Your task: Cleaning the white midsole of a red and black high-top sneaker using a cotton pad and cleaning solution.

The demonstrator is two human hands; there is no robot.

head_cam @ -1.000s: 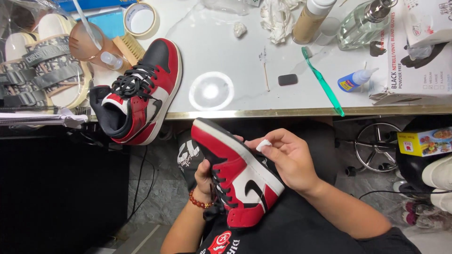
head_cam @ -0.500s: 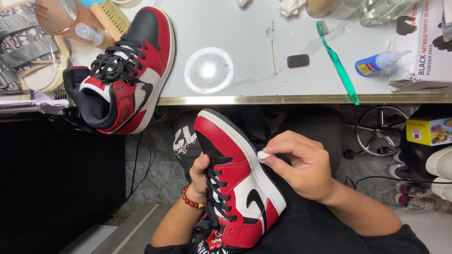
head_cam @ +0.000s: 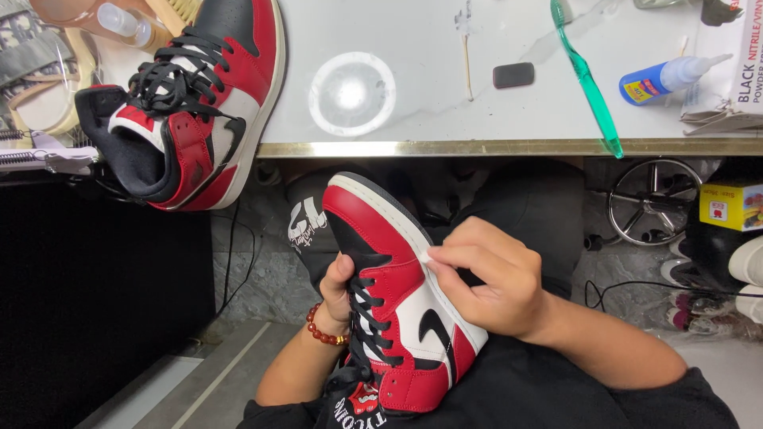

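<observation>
A red, black and white high-top sneaker [head_cam: 393, 298] rests on my lap, toe toward the table. My left hand [head_cam: 340, 287], with a red bead bracelet at the wrist, grips it from the laced side. My right hand [head_cam: 485, 278] pinches a small white pad [head_cam: 427, 256] against the white sole edge of that sneaker. The matching sneaker [head_cam: 195, 103] lies on its side at the white table's [head_cam: 413, 119] left front edge, partly overhanging.
On the table lie a green toothbrush [head_cam: 586, 79], a small blue bottle [head_cam: 664, 78], a black eraser-like block [head_cam: 513, 75], a thin stick [head_cam: 466, 59] and a glove box [head_cam: 735, 71]. A chair base [head_cam: 652, 202] and a yellow box [head_cam: 731, 205] sit below right.
The view has tilted down and closer. My right hand has slid with the white pad along the sole edge, from the toe side toward the middle of the sneaker.
</observation>
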